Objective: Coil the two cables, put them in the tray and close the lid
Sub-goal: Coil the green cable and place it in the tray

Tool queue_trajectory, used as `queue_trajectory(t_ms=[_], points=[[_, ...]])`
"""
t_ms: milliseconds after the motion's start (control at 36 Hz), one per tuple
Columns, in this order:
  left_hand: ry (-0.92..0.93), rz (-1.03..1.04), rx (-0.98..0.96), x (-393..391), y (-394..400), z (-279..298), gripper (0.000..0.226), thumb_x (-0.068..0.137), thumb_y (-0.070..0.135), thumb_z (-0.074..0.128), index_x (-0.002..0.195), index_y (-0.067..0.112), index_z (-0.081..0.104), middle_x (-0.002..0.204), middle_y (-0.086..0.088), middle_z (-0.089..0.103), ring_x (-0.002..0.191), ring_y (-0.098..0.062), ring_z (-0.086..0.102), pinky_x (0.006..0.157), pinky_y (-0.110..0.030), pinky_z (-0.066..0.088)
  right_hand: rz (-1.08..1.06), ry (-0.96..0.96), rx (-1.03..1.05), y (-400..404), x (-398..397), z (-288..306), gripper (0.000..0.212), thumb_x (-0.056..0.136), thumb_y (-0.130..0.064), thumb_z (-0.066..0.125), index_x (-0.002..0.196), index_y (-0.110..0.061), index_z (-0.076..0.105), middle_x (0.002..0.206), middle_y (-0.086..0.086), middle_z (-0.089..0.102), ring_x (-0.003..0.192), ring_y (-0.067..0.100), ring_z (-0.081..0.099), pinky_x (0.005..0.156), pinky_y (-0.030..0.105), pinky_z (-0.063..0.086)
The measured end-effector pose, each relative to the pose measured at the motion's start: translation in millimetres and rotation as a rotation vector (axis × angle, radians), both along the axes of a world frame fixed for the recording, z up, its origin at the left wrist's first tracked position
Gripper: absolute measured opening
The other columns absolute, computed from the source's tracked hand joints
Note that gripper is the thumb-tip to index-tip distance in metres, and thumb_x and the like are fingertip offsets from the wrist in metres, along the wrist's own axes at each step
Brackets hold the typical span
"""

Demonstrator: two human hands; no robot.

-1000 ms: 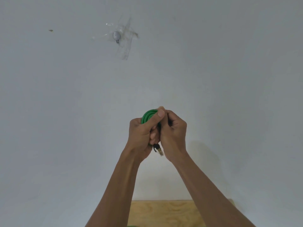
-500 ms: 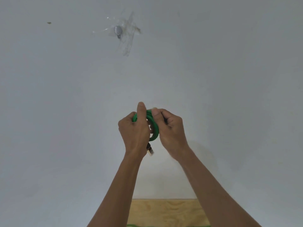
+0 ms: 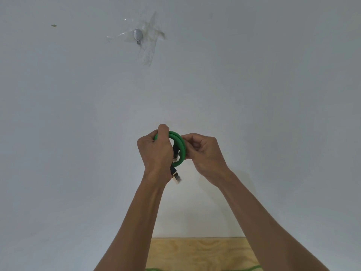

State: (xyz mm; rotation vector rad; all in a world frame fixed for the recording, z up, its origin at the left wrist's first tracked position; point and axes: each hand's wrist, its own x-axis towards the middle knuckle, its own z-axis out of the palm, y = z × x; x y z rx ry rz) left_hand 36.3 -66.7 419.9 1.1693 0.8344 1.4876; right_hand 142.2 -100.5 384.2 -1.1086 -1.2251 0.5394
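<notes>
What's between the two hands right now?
In the head view, the coiled green cable sits between the left hand and right hand, both gripping it; a connector plug hangs below.

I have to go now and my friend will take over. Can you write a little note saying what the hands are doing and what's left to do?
Left hand: closed around the left side of the green cable, which is looped into a small coil held up in front of the wall.
Right hand: pinching the coil's right side.
One plug dangles below the left hand.
Bits of green show at the bottom edge on the wooden table; possibly the second cable, but I cannot tell.
Tray and lid: not in view.
Done: first cable nearly coiled.
Left: coil the other cable, put both in the tray, close the lid.
</notes>
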Motion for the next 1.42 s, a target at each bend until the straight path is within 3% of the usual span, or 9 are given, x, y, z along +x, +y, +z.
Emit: queue_trajectory(t_ms=[194,333,472,750,861,972,1167,1278,1417], points=[[0.054,0.028,-0.008,-4,7,-2,0.051,0.089,0.017,0.055,0.05,0.018,0.023,0.05,0.001,0.017,0.043,-0.018,0.017,0.041,-0.02,0.023,0.236,0.134,-0.141,-12,3,2,0.026,0.099,-0.02,0.054,0.11,-0.004,0.071,0.106,0.014,0.074,0.107,0.034,0.068,0.102,0.054,0.049],[0.084,0.039,-0.049,-7,11,-12,0.047,0.088,0.018,0.056,0.052,0.017,0.026,0.053,-0.001,0.018,0.047,-0.019,0.019,0.043,-0.025,0.023,0.189,0.048,-0.147,-13,1,-4,0.024,0.091,-0.008,0.069,0.115,-0.008,0.069,0.107,0.012,0.074,0.099,0.032,0.072,0.097,0.049,0.055],[0.089,0.011,-0.055,-7,9,-12,0.049,0.089,0.02,0.056,0.05,0.017,0.026,0.052,-0.002,0.018,0.043,-0.019,0.019,0.041,-0.024,0.025,0.154,0.239,-0.07,-10,-12,-14,0.026,0.092,-0.004,0.064,0.117,-0.005,0.068,0.109,0.02,0.071,0.1,0.036,0.071,0.096,0.05,0.055],[0.048,0.064,-0.06,-11,8,-12,0.054,0.094,0.032,0.058,0.051,0.016,0.031,0.048,0.002,0.023,0.043,-0.018,0.026,0.042,-0.024,0.034,0.031,0.38,0.013,-9,-34,-22,0.031,0.091,-0.004,0.068,0.121,-0.009,0.066,0.105,0.008,0.077,0.097,0.025,0.074,0.095,0.046,0.057],[0.03,0.085,-0.11,-16,12,-15,0.054,0.092,0.032,0.059,0.049,0.017,0.03,0.048,0.002,0.023,0.047,-0.02,0.025,0.049,-0.031,0.035,0.03,0.199,-0.075,-6,-35,-21,0.028,0.093,-0.006,0.066,0.121,-0.007,0.067,0.104,0.007,0.077,0.096,0.022,0.074,0.095,0.042,0.057],[0.071,0.118,-0.047,-18,8,-24,0.055,0.095,0.03,0.056,0.049,0.017,0.028,0.045,0.005,0.021,0.042,-0.015,0.023,0.043,-0.024,0.03,-0.032,-0.008,-0.107,-7,-34,-18,0.034,0.088,0.002,0.068,0.119,-0.011,0.068,0.101,0.002,0.077,0.089,0.013,0.075,0.086,0.031,0.06],[-0.005,0.059,-0.163,-16,8,-19,0.064,0.097,0.034,0.055,0.038,0.023,0.036,0.039,0.01,0.027,0.034,-0.011,0.029,0.037,-0.021,0.033,-0.095,0.378,-0.057,-4,-53,-20,0.03,0.087,-0.001,0.072,0.116,-0.008,0.069,0.1,0.002,0.078,0.091,0.014,0.075,0.092,0.033,0.058],[-0.033,0.079,-0.181,-17,6,-23,0.053,0.098,0.036,0.054,0.054,0.014,0.035,0.038,0.01,0.028,0.034,-0.011,0.03,0.041,-0.023,0.033,-0.093,0.425,-0.062,-2,-56,-18,0.03,0.084,-0.001,0.075,0.111,-0.013,0.07,0.098,0.003,0.078,0.09,0.013,0.075,0.094,0.034,0.058],[0.032,0.105,-0.111,-21,14,-22,0.055,0.099,0.034,0.053,0.053,0.013,0.033,0.039,0.008,0.029,0.033,-0.009,0.031,0.035,-0.016,0.032,-0.037,0.416,-0.085,1,-52,-18,0.029,0.082,-0.008,0.079,0.109,-0.015,0.07,0.097,0.004,0.079,0.094,0.02,0.075,0.1,0.045,0.054]])
